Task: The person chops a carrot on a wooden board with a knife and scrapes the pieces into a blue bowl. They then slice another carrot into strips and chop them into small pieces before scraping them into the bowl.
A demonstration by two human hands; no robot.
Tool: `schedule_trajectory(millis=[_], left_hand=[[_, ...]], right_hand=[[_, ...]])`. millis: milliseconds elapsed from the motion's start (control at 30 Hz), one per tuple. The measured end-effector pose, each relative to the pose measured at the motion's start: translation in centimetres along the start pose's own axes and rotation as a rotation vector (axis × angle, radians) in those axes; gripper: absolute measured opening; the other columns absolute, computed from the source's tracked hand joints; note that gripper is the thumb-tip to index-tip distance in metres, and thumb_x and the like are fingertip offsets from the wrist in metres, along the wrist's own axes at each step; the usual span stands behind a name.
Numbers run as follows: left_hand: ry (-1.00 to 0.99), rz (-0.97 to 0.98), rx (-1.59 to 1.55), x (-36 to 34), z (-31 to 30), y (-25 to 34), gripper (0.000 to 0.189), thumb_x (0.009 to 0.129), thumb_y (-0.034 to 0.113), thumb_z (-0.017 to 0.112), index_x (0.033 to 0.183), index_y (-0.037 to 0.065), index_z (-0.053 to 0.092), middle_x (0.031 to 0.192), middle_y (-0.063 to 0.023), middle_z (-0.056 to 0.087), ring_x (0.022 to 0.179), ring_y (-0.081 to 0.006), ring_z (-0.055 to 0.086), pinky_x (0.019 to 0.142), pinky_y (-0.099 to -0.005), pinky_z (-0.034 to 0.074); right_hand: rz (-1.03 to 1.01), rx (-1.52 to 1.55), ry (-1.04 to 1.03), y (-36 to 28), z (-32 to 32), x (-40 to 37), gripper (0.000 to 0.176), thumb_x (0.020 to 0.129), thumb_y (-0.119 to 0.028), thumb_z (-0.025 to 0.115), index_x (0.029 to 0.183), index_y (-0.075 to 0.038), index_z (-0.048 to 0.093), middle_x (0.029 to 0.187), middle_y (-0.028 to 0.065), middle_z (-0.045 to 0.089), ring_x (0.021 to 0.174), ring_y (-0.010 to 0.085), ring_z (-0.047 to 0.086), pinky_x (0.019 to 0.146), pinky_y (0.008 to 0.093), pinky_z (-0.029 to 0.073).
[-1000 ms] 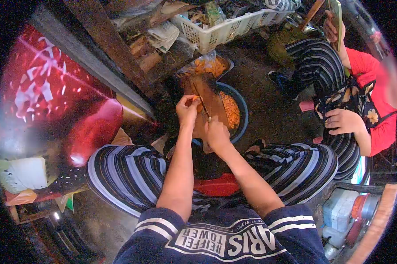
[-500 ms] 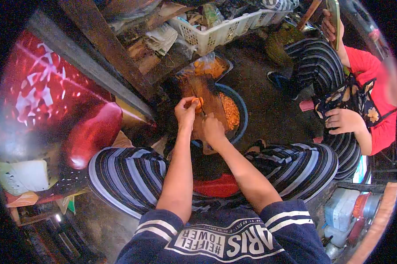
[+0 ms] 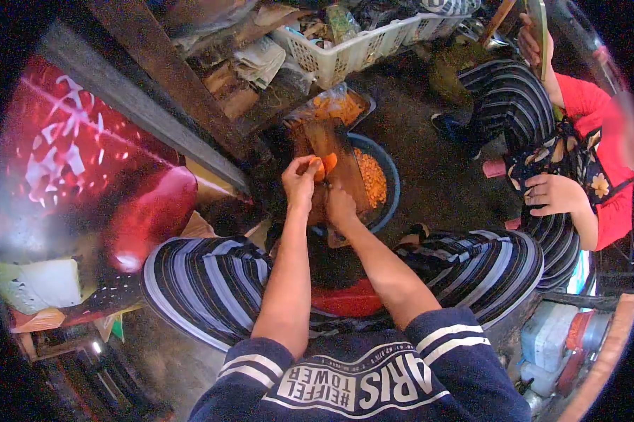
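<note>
My left hand point(image 3: 300, 183) pinches an orange piece of carrot point(image 3: 319, 169) above a brown wooden board point(image 3: 348, 172). A second orange slice point(image 3: 330, 162) stands out just right of it, against the carrot. My right hand point(image 3: 341, 206) is closed around a knife, of which only a short dark part point(image 3: 328, 183) shows by the carrot; the rest is hidden in the fist. The board lies across a blue basin point(image 3: 395, 184), which holds many small orange cubes point(image 3: 372, 179).
Beyond the board, a tray with a plastic bag point(image 3: 336, 105) holds more orange pieces. A white crate point(image 3: 331, 62) full of odds and ends stands behind. At right sits another person point(image 3: 605, 162) in red, holding a phone-like object point(image 3: 537, 35). Wooden beams point(image 3: 169, 77) run along the left.
An orange slice now sticks out to the right of the carrot, where the knife blade showed before. Both hands stay close together over the board.
</note>
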State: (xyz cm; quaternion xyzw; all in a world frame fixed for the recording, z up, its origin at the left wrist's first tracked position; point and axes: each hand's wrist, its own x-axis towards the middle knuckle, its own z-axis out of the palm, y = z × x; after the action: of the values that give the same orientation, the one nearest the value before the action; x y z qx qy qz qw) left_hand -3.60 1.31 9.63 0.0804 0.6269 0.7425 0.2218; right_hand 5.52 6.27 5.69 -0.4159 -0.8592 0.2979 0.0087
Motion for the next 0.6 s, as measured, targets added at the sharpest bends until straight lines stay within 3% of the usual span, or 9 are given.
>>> schedule_trajectory(millis=[267, 600], left_hand=[[0.028, -0.051, -0.039, 0.1, -0.2, -0.3, 0.016, 0.074, 0.009, 0.07, 0.088, 0.003, 0.065, 0.092, -0.0047, 0.064, 0.084, -0.0121, 0.056, 0.078, -0.0249, 0.043], [0.03, -0.09, -0.057, -0.1, -0.1, 0.1, 0.015, 0.074, 0.008, 0.07, 0.088, 0.004, 0.065, 0.092, -0.0045, 0.064, 0.084, -0.0117, 0.057, 0.078, -0.0247, 0.043]], right_hand=[[-0.023, 0.064, 0.028, 1.2, -1.1, -1.5, 0.033, 0.084, -0.027, 0.051, 0.096, 0.003, 0.051, 0.078, 0.0264, 0.061, 0.076, 0.0411, 0.06, 0.07, 0.0488, 0.048], [-0.005, 0.184, 0.102, 1.8, -4.6, -3.6, 0.032, 0.083, -0.025, 0.05, 0.093, 0.006, 0.054, 0.078, 0.0292, 0.059, 0.078, 0.0431, 0.058, 0.068, 0.0495, 0.047]])
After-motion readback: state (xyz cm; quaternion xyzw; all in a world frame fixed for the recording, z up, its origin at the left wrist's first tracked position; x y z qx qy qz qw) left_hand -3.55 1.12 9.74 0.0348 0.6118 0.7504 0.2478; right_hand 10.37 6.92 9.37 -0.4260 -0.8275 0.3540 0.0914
